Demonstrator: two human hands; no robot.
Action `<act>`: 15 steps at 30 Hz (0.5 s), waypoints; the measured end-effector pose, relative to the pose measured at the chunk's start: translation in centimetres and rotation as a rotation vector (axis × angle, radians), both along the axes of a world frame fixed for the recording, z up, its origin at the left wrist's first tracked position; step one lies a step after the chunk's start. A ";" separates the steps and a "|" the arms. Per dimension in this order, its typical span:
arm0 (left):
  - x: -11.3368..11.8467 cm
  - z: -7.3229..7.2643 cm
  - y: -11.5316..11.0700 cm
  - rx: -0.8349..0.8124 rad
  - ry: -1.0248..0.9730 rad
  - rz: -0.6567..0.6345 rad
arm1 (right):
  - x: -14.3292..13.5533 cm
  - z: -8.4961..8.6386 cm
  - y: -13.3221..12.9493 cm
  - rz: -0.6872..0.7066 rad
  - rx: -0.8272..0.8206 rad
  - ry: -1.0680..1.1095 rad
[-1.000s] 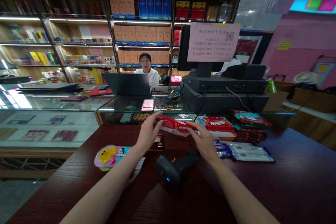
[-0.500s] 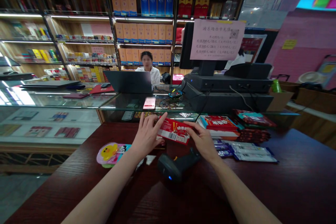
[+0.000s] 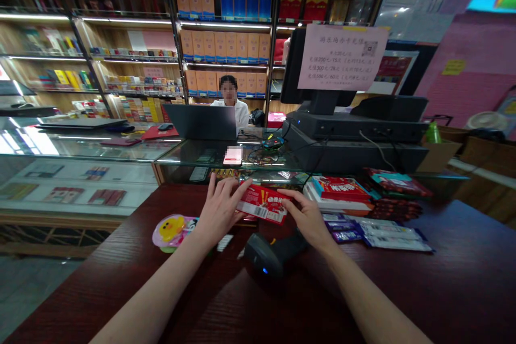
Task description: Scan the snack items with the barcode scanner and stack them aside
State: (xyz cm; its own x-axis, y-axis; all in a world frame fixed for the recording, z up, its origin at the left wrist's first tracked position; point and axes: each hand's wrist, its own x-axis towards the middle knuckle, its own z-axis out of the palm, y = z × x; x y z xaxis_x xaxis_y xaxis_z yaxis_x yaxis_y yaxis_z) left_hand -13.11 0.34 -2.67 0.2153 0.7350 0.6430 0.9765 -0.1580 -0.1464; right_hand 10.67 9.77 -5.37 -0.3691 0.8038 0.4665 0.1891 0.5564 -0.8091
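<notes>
OK, duck pack (image 3: 171, 230): nr surface's (image 3: 133, 258) far L corner.
L hand (image 3: 220, 212): fingers part-spread, loosely round red box's (image 3: 262, 203) L end.
Red box: held tilted above surface nr far edge; prob. light, stiffish card, crushable; best gripped at short ends.
Scanner (image 3: 264, 258): nearer surface's front edge.
R hand (image 3: 308, 217): fingers + thumb nearly closed, pinching box's R end.
Purple packs (image 3: 344, 230): just R of it.

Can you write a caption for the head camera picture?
Two hands hold a red box above a dark barcode scanner.
</notes>
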 end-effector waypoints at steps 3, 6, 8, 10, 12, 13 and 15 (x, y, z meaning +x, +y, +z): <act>-0.3 -0.3 -0.2 0.025 -0.016 0.010 | -0.2 -0.1 -0.2 0.006 0.032 -0.017; -0.5 -0.6 -0.3 0.021 -0.021 -0.019 | -0.4 0.0 -0.3 0.006 0.056 -0.018; -0.7 -0.7 -0.4 0.007 -0.024 -0.037 | -0.5 0.1 -0.4 0.002 0.058 -0.005; -1.0 -0.7 -0.6 0.000 -0.028 -0.036 | -0.6 0.1 -0.5 0.003 0.042 0.012; -1.3 -0.6 -0.7 0.005 -0.036 -0.021 | -0.6 0.1 -0.5 0.019 0.018 0.031; -1.5 -0.5 -0.8 0.011 -0.043 -0.013 | -0.6 0.1 -0.6 0.032 0.010 0.040; -2.1 -0.4 -0.8 0.030 -0.063 0.007 | -0.5 0.1 -0.7 0.060 0.016 0.046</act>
State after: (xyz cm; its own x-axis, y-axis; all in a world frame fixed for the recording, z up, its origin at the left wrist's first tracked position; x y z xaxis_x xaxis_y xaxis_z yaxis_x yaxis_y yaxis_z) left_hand -15.16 -0.51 -3.04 0.1688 0.7165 0.6768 0.9850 -0.1476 -0.0894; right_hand 10.20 9.11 -5.27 -0.3942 0.7733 0.4966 0.1183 0.5786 -0.8070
